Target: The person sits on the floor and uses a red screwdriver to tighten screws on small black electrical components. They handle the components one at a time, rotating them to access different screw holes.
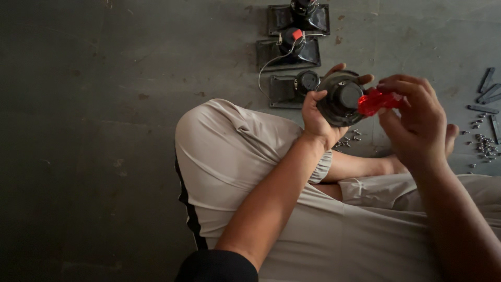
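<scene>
Head view, looking down: fingers [319,97] of the left hand [317,117] clamp around the rim of a round black speaker driver [340,98], its magnet back facing up toward the camera. The right hand [417,122] pinches a red plastic piece [377,101], long axis running left to right, its left end touching the driver. Both hover above the floor [104,104]. Beyond them lie three square black speakers [286,53] in a row; loose screws [485,145] lie scattered to the right.
</scene>
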